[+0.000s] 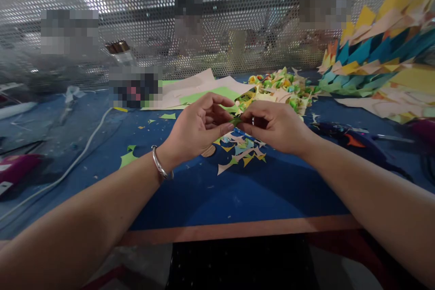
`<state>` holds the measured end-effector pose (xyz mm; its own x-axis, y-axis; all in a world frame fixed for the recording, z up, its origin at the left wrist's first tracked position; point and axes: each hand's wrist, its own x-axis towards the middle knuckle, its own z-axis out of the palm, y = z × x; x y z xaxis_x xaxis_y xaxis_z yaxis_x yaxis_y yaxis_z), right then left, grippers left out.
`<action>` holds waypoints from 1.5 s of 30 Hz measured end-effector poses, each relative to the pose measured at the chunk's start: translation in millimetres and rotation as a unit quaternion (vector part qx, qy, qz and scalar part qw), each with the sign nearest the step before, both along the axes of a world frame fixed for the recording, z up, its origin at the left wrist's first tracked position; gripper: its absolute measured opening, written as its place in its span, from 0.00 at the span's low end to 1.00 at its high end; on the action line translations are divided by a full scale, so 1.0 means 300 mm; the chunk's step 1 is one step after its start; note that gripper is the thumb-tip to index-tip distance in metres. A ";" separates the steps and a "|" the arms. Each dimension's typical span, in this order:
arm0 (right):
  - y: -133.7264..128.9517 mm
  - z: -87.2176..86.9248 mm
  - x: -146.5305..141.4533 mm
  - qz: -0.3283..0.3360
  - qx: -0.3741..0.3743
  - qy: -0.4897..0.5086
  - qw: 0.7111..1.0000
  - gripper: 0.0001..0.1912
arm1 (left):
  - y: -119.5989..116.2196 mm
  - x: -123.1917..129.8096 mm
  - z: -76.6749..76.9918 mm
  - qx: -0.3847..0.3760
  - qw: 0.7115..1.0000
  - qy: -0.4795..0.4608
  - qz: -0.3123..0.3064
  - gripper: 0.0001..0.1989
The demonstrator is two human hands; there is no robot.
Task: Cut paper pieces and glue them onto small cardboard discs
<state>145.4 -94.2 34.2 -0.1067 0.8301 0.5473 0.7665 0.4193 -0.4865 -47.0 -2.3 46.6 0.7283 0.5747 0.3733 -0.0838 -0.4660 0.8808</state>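
Observation:
Both hands meet above the blue tabletop, pinching one small piece of green paper (235, 121) between their thumbs and fingers. My left hand (204, 124), with a silver bangle at the wrist, grips its left side. From the other side, my right hand (277, 124) holds it, fingers closed and partly hiding it. Beneath them lie paper scraps (249, 156) in pink, yellow, green and pale blue. A blue pen-like stick (249, 136) shows below my right fingers. Just behind the hands is a heap of small curled paper pieces (282, 84) in green, yellow and orange.
Pink and green paper sheets (200, 88) lie at the back. A dark glue gun (353, 140) rests to the right, near a layered paper construction (380, 54). A white cable (86, 154) crosses the left side. The wooden table edge (238, 230) runs in front; perforated metal mesh (217, 50) stands behind.

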 end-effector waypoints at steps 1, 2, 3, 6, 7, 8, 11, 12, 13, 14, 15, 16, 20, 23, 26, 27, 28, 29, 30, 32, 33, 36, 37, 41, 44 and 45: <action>0.002 -0.002 0.001 0.000 -0.002 0.008 1.000 0.06 | -0.001 0.001 -0.002 0.018 1.000 -0.002 0.006 0.18; 0.002 -0.003 0.001 -0.002 -0.004 0.015 1.000 0.05 | -0.002 0.003 -0.005 0.031 0.999 -0.005 0.015 0.17; 0.002 -0.004 0.002 -0.005 -0.007 0.022 1.000 0.05 | -0.003 0.007 -0.009 0.039 0.999 -0.008 0.024 0.16; 0.000 -0.004 0.003 -0.017 -0.034 0.056 0.998 0.07 | -0.009 0.019 -0.026 0.039 0.998 -0.027 0.042 0.13; -0.001 -0.003 0.002 -0.020 -0.047 0.072 0.996 0.08 | -0.012 0.023 -0.032 0.036 0.998 -0.036 0.042 0.12; -0.002 -0.003 0.002 -0.020 -0.059 0.090 0.994 0.09 | -0.016 0.027 -0.037 0.033 0.997 -0.046 0.043 0.12; -0.003 -0.001 0.000 -0.012 -0.086 0.136 0.987 0.14 | -0.035 0.034 -0.049 0.032 0.996 -0.060 0.060 0.12; -0.004 0.001 -0.001 -0.008 -0.092 0.146 0.985 0.14 | -0.042 0.035 -0.051 0.034 0.995 -0.059 0.071 0.13; -0.004 0.002 -0.002 -0.005 -0.099 0.153 0.983 0.15 | -0.047 0.036 -0.053 0.036 0.994 -0.056 0.082 0.13; -0.004 0.004 -0.003 -0.004 -0.105 0.155 0.982 0.15 | -0.051 0.037 -0.056 0.038 0.994 -0.054 0.089 0.13; -0.005 0.006 -0.004 -0.003 -0.111 0.154 0.982 0.16 | -0.053 0.039 -0.060 0.038 0.994 -0.054 0.092 0.14; -0.006 0.008 -0.005 -0.004 -0.114 0.153 0.982 0.17 | -0.052 0.041 -0.064 0.034 0.994 -0.055 0.091 0.15; -0.005 0.010 -0.003 -0.006 -0.123 0.146 0.982 0.17 | -0.029 0.048 -0.090 -0.024 0.997 -0.044 0.066 0.17; -0.002 0.004 0.001 0.001 -0.123 0.140 0.982 0.16 | -0.012 0.049 -0.101 -0.081 0.996 -0.010 0.034 0.09; -0.001 -0.002 0.006 0.001 -0.123 0.138 0.983 0.15 | -0.011 0.044 -0.096 -0.106 0.994 0.030 0.026 0.04; -0.001 -0.003 0.007 0.001 -0.125 0.138 0.983 0.14 | -0.014 0.043 -0.092 -0.109 0.993 0.039 0.026 0.05; -0.001 -0.003 0.008 0.000 -0.128 0.138 0.982 0.14 | -0.017 0.041 -0.088 -0.113 0.992 0.043 0.025 0.05; -0.002 -0.002 0.009 0.000 -0.130 0.138 0.982 0.13 | -0.020 0.040 -0.084 -0.118 0.992 0.043 0.023 0.06; -0.002 -0.001 0.009 0.001 -0.134 0.137 0.982 0.13 | -0.023 0.040 -0.081 -0.121 0.992 0.041 0.022 0.06; -0.003 0.001 0.010 0.000 -0.137 0.133 0.982 0.13 | -0.027 0.039 -0.078 -0.127 0.991 0.039 0.022 0.07; -0.003 0.002 0.011 -0.001 -0.138 0.128 0.982 0.13 | -0.027 0.039 -0.078 -0.129 0.991 0.040 0.023 0.07; -0.004 0.003 0.012 -0.003 -0.144 0.109 0.984 0.13 | -0.026 0.038 -0.078 -0.098 0.994 0.049 0.029 0.07; -0.004 0.003 0.012 -0.002 -0.147 0.102 0.984 0.13 | -0.026 0.037 -0.078 -0.068 0.996 0.054 0.035 0.07; -0.007 0.006 0.011 0.007 -0.153 0.091 0.984 0.14 | -0.040 0.034 -0.066 0.093 0.989 0.078 0.079 0.06; -0.011 0.008 0.007 0.005 -0.128 0.083 0.988 0.12 | -0.057 0.036 -0.056 0.147 0.980 0.082 0.101 0.07; -0.012 0.007 0.006 0.004 -0.116 0.076 0.990 0.11 | -0.061 0.037 -0.055 0.159 0.978 0.083 0.106 0.06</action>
<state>147.1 -97.8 36.4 -0.0447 0.9348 0.3523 0.6741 0.2885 -0.6800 -35.8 -20.6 30.2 0.6707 0.5937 0.4446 0.1755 -0.7094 0.6826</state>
